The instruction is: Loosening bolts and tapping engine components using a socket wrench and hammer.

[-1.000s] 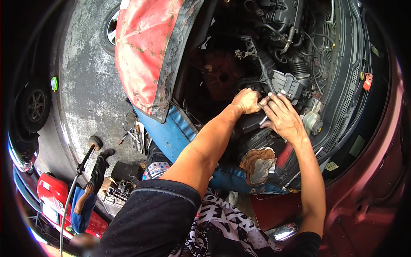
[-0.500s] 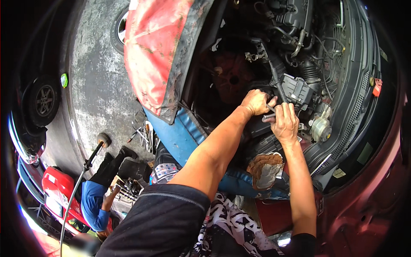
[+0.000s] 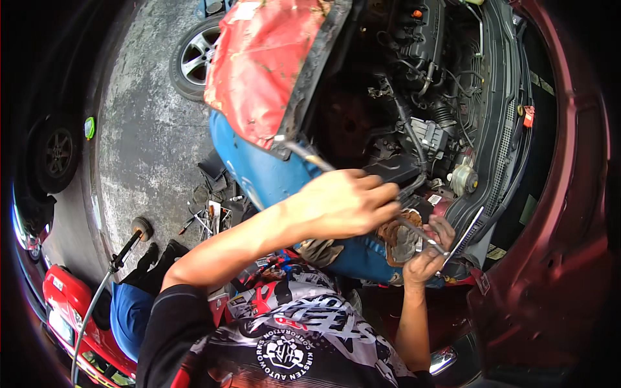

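Long slim grey metal bar point(image 3: 309, 157), one: held slantwise above the near edge of the open engine bay, its pale upper tip in front of the lower corner of the sheet, its lower end at the right hand, partly blurred. Left hand point(image 3: 352, 204): I count its fingers closed in a fist around the bar's middle, with no gap to be seen. Right hand point(image 3: 424, 262): I note its fingers curled, the bar's lower end lying between them and the thumb; how firmly they press I cannot tell. Thin bright silver rod point(image 3: 467, 231), one: slanting just beside the right hand. Piece of brown and silver flaky board point(image 3: 401, 242), one: behind the bar, between the hands. Worn red sheet with a dark border point(image 3: 249, 71), one: draped along the car's edge. Smooth blue padded cover point(image 3: 272, 171), one: below the sheet, partly behind the left forearm. Crumpled brown cloth item point(image 3: 319, 251), one: on the blue cover. In the bay, I list a grey box-shaped part point(image 3: 427, 136), a ribbed black hose point(image 3: 444, 115) and a pale round-capped reservoir point(image 3: 464, 179). On the grey concrete floor point(image 3: 139, 129): loose hand tools point(image 3: 206, 220), scattered, and a silver-spoked wheel point(image 3: 196, 57). Lower left: a co-worker's blue shirt point(image 3: 129, 317), near a bright red car point(image 3: 71, 294).
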### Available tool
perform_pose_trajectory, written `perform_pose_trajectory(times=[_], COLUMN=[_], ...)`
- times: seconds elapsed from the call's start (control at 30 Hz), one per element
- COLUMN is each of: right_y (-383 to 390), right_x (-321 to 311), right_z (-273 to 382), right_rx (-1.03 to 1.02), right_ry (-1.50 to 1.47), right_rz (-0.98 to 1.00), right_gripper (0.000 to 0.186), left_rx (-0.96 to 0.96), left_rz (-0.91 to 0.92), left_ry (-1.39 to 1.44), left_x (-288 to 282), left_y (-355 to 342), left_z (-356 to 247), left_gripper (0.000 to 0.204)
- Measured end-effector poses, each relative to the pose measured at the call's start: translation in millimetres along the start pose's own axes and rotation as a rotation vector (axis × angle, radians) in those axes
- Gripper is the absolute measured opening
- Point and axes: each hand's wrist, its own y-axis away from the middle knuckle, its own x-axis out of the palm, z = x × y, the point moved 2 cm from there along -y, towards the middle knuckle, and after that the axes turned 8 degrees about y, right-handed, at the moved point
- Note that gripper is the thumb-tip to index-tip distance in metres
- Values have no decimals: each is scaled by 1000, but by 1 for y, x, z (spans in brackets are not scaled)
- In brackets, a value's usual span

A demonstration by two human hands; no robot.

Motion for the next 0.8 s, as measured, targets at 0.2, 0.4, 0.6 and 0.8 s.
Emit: perform_pose_trajectory(times=[0.2, 0.4, 0.6, 0.8], right_y=[26, 6, -26, -111], right_x=[11, 19, -33, -54], right_z=[33, 116, 80, -15], right_rx=[25, 6, 273, 235], right_ry=[-70, -306, -270, 355], right_rz=[306, 936, 431, 234], right_gripper=[52, 35, 24, 32], left_rx=[-397, -309, -419, -638], left_rz=[-188, -265, -512, -486], left_ry=[-42, 26, -41, -231], left_x=[-49, -12, -14, 46], left_y=[124, 143, 78, 88], left_z=[-38, -68, -48, 64], left_gripper=[30, 35, 59, 44])
